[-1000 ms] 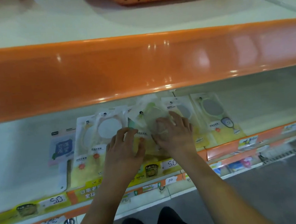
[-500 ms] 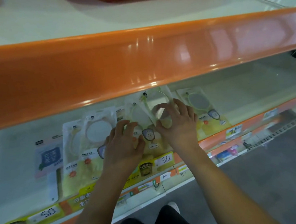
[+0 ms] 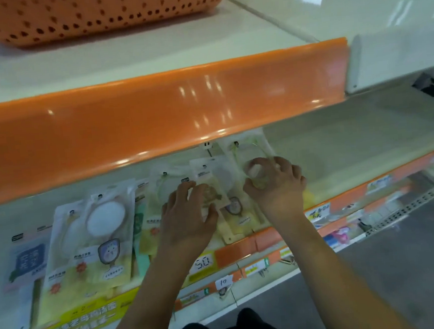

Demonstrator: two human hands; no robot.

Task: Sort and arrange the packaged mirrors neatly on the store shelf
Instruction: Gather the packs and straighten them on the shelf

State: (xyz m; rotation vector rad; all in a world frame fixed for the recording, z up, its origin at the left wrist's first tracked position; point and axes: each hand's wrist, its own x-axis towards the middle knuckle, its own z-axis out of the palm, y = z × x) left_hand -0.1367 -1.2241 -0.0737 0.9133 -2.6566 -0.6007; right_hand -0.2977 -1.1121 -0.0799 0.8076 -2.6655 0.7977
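Observation:
Several packaged hand mirrors in clear-and-yellow pouches lie flat in an overlapping row on the lower shelf [image 3: 342, 152]. My right hand [image 3: 276, 182] grips one mirror package [image 3: 251, 147] at the right end of the row, its top tucked under the orange shelf lip. My left hand [image 3: 186, 215] presses flat, fingers spread, on a yellow mirror package [image 3: 213, 191] in the middle. Further left lies a package with a round white mirror [image 3: 104, 217], and a blue-labelled package [image 3: 30, 259] sits at the far left.
The orange lip of the upper shelf [image 3: 153, 117] overhangs the row and hides the package tops. An orange perforated basket [image 3: 90, 12] stands on the upper shelf. Price tags [image 3: 202, 262] line the shelf's front rail. The shelf right of my right hand is bare.
The view has shifted left and closer. My right hand has moved right along the row with a mirror package; my left hand stays pressed on the middle packages.

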